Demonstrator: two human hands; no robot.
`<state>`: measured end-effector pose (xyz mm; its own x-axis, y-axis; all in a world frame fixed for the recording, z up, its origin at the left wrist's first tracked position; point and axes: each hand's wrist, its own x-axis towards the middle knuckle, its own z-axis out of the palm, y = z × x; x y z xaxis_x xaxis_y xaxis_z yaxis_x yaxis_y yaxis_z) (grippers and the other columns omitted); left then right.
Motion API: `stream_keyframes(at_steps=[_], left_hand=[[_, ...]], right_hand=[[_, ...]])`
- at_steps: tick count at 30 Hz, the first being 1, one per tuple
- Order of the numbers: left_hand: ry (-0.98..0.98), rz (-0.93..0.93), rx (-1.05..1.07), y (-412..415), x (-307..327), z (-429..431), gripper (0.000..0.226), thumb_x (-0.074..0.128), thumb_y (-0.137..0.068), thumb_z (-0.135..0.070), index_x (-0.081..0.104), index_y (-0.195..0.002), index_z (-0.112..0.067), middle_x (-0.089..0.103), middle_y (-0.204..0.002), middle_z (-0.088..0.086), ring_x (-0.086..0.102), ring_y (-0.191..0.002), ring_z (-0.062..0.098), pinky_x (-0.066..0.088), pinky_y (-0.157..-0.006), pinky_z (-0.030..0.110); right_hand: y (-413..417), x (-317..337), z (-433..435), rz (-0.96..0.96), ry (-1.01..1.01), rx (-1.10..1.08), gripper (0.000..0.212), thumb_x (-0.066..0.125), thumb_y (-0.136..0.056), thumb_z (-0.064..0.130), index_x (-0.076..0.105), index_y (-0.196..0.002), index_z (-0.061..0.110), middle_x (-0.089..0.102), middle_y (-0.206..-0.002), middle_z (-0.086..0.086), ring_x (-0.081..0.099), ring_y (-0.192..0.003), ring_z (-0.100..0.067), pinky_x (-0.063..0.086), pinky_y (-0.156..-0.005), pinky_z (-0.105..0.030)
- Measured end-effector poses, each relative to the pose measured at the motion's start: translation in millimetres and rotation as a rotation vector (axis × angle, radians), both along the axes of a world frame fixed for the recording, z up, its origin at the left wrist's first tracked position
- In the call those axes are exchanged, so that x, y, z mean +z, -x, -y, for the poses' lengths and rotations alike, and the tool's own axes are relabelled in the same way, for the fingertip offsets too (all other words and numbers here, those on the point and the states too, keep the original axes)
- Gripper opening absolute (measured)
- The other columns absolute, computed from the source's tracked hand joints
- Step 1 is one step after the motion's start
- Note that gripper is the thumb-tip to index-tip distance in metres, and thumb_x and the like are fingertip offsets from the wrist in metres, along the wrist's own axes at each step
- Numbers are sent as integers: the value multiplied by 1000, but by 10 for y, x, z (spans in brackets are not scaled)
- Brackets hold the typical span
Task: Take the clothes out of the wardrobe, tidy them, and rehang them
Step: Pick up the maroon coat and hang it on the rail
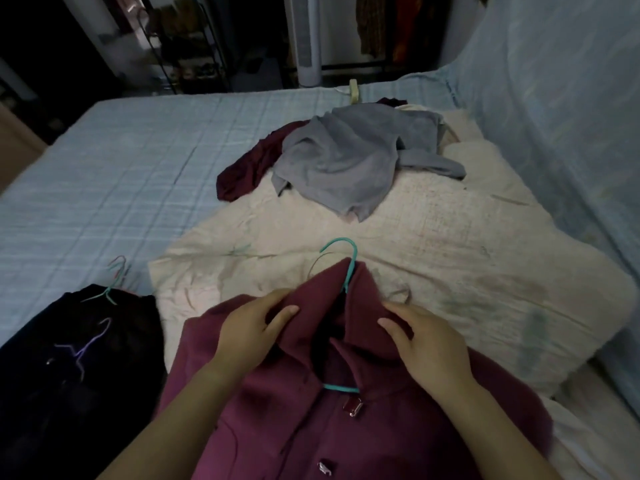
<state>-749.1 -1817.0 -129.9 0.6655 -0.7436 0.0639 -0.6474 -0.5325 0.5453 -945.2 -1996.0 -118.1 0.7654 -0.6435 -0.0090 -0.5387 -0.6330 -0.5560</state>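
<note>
Maroon coat (311, 427), teal hanger (352, 268) mostly hidden inside, collar (363, 296) pinched by left hand (249, 332) and right hand (429, 344).

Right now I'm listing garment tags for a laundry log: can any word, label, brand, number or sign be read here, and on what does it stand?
No text can be read anywhere in this view.
Coat: no tag shows.
Its metal buttons: too blurred to tell any marking.
White tower at the back: no legible label.
</note>
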Motion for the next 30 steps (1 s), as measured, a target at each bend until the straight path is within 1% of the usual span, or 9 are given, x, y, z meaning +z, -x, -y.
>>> stream_keyframes(at_steps=[5,9,12,16,19,22,25,27,30], left_hand=[[144,-69,177,284,323,-781,55,42,-74,-65,67,-110,-32,60,-98,-27,54,-96,-7,35,-76,-1],[219,-99,282,454,604,-1481,50,46,-73,-66,67,-107,-37,66,-99,-22,62,-97,1,47,-86,25],[246,-87,349,609,781,-2102,43,46,-73,-66,59,-108,-47,68,-99,-23,62,-96,-1,49,-87,28],[295,-101,457,935,931,-3051,27,55,-76,-59,55,-102,-56,62,-97,-38,60,-93,-12,46,-83,14],[352,-119,594,1179,988,-3877,17,67,-84,-37,63,-89,-53,60,-88,-44,57,-87,-18,41,-74,2],[392,-122,713,1381,1062,-4705,15,60,-79,-42,59,-90,-53,62,-89,-40,59,-86,-16,41,-74,2],[404,-100,834,1548,1093,-5543,16,61,-83,-40,57,-90,-54,63,-87,-38,59,-85,-15,40,-73,3],[398,-82,903,1640,1077,-6050,21,63,-87,-34,57,-91,-53,64,-87,-36,60,-84,-13,42,-75,7],[442,-80,1024,1774,1031,-6714,21,59,-79,-57,62,-97,-46,69,-88,-21,63,-84,-4,50,-82,27]], right_hand=[[-56,339,-514,81,25,123,32,56,-88,45,63,-118,34,66,-112,12,61,-97,-10,46,-76,-25],[-57,638,-1082,144,50,217,32,58,-87,45,64,-117,34,65,-114,13,62,-92,-10,41,-74,-22],[-57,776,-1612,210,49,281,31,61,-84,43,66,-112,33,67,-111,14,64,-93,-9,46,-75,-24],[-64,923,-2438,303,55,409,28,64,-82,45,68,-107,34,70,-99,14,64,-80,-7,50,-67,-23],[-114,1039,-3170,380,60,537,29,63,-81,48,67,-106,35,70,-91,12,65,-72,-10,54,-62,-31],[-222,1149,-3944,413,61,664,27,62,-80,46,67,-106,38,69,-89,16,61,-75,-4,47,-60,-18],[-377,1216,-4776,429,31,783,26,63,-80,51,67,-104,41,69,-88,18,60,-67,-6,45,-63,-20],[-474,1238,-5300,445,-6,864,29,59,-78,51,68,-103,41,68,-88,19,59,-61,-7,45,-60,-20],[-607,1281,-5998,460,-91,970,30,62,-75,50,69,-102,41,65,-87,25,56,-51,0,44,-54,-17]])
